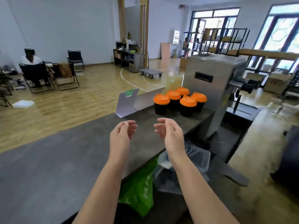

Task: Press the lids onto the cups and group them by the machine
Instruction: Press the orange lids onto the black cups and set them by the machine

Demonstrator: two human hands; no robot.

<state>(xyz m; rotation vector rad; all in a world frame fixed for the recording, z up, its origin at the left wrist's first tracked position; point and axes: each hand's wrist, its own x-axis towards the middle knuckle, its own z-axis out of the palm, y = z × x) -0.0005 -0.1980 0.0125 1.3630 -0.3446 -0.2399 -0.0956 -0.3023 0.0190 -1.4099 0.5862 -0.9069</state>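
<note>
1. Hovering over the counter [48, 159] with both hands empty: left hand [122, 135] and right hand [168, 133], palms facing each other, fingers loosely curled, nothing gripped.
2. Counted five black cups [160, 108] with orange lids [161, 99], all lidded, clustered tight at the far right end of the counter, just beside the steel machine [215, 88].
3. Placed cups ahead of and to the right of both hands, apart from them, with bare counter between.
4. Judged right hand nearer the cluster; nearest cup sat straight ahead of its fingertips; left hand further off, facing the folded card [127, 102] instead.
5. Noted cups upright, axis vertical, lids level as far as could be told; two rows, rear ones partly hidden behind front ones.
6. Found no loose lid or unlidded cup anywhere in view.
7. Judged task at or near its end: lids on, group already by the machine; lid seating not checkable from this angle.
8. Guessed any remaining move would be a short forward-right reach by the right hand to press or nudge the front cups.
9. Spotted green bag [137, 191] and clear plastic bag [194, 160] below the counter edge, near the forearms, untouched.
</note>
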